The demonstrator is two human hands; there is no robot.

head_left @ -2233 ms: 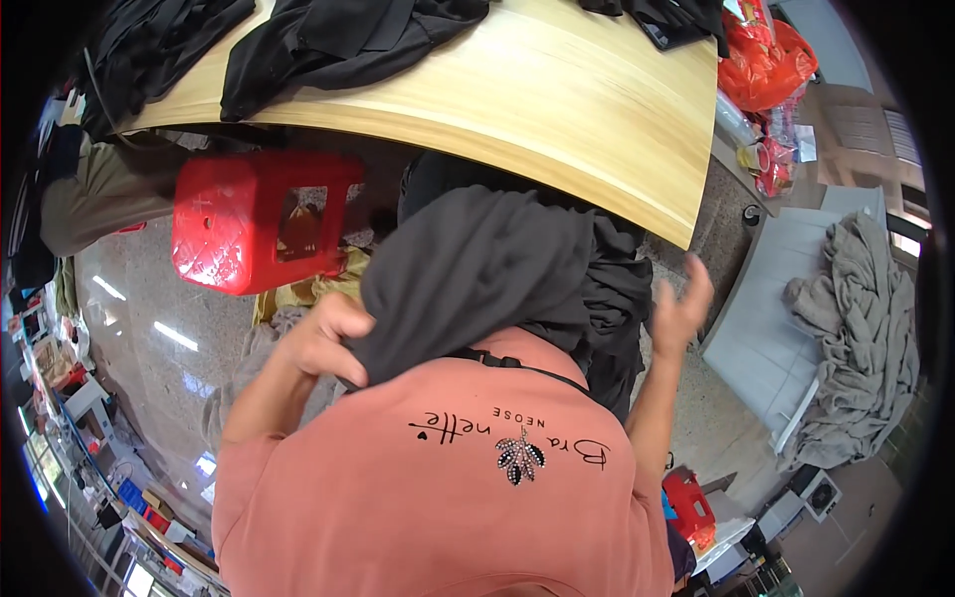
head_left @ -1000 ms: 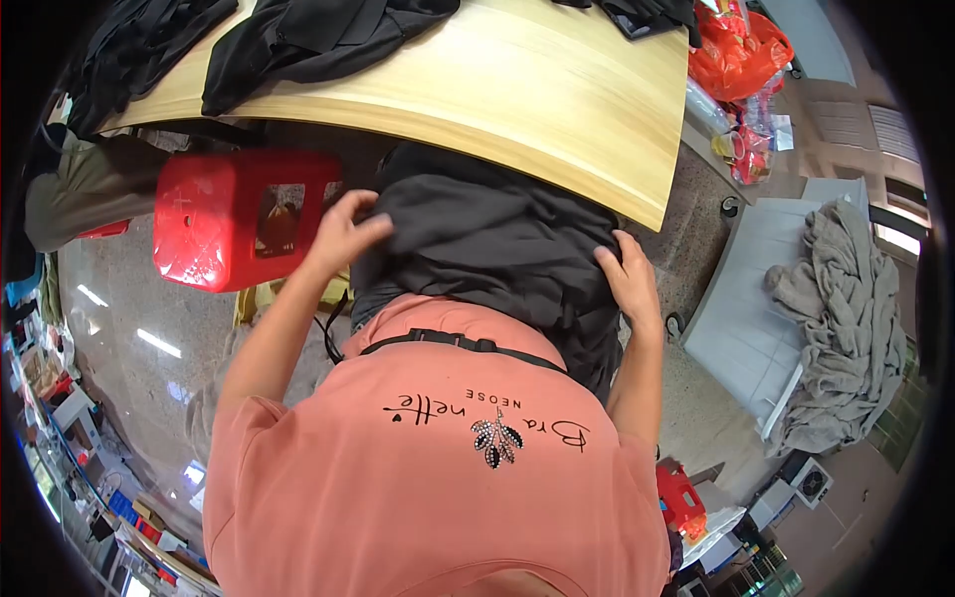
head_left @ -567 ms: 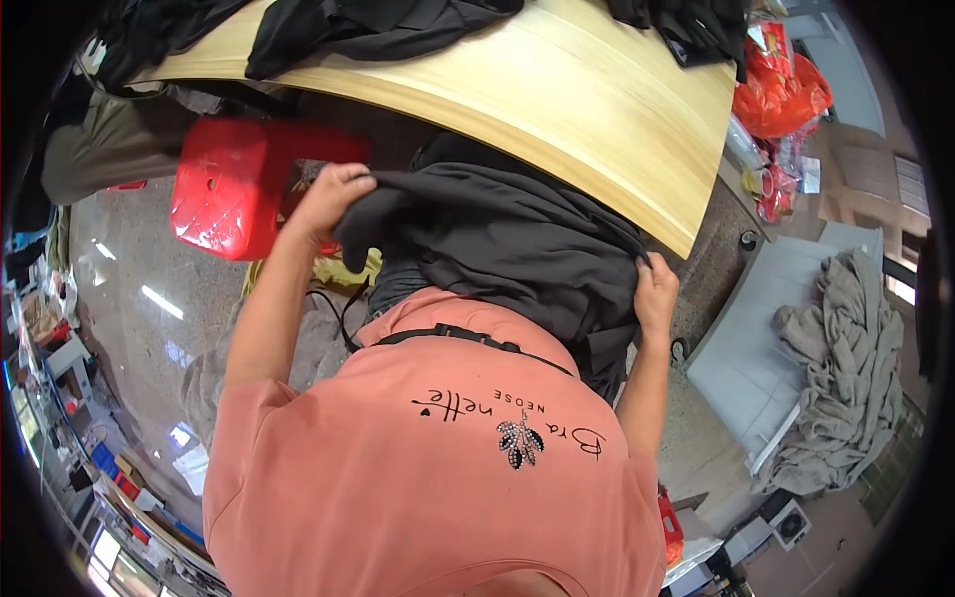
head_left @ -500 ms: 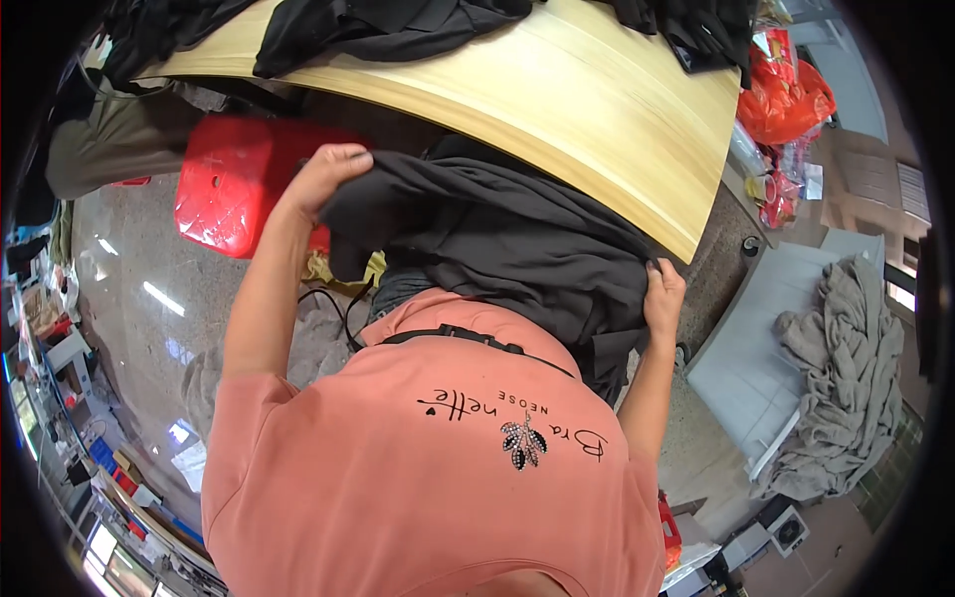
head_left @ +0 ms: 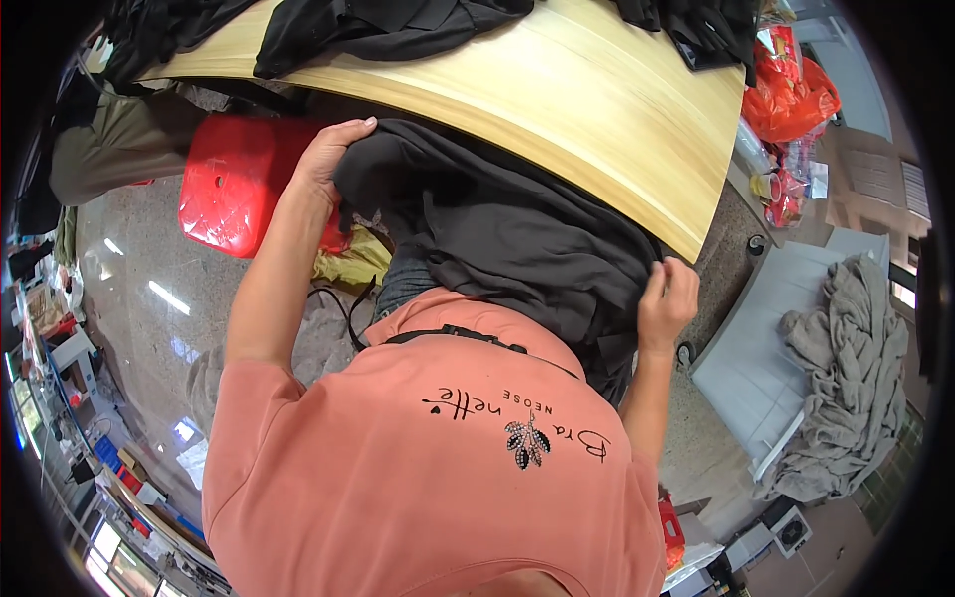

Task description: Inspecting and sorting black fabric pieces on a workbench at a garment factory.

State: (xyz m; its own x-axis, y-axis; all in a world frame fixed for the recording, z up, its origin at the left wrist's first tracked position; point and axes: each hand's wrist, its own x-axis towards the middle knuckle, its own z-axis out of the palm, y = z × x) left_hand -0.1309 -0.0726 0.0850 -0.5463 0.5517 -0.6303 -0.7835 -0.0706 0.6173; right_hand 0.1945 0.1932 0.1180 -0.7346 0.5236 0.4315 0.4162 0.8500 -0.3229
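A length of black cloth, perhaps a garment [head_left: 507,229], is spread across my lap below the wooden table's edge [head_left: 557,139]. My left hand [head_left: 333,154] grips its upper left corner, the thumb along the top and the fingers hidden behind the fabric. At the cloth's right end, my right hand [head_left: 668,303] has its fingers bent and pinched at the border, close to the table corner. Folds hide the garment's shape, and part of it hangs down by my right side.
Black clothes [head_left: 388,25] lie on the tabletop's far side. A red plastic stool [head_left: 224,189] stands left, beside another person's leg [head_left: 129,144]. To the right are a red plastic bag [head_left: 791,104] and a grey wheeled cart [head_left: 741,363] with grey cloth [head_left: 846,378] heaped on it.
My left hand has moved slightly up with the cloth's corner, drawing its upper edge tauter along the table. The fingers of my right hand have shifted at the right edge.
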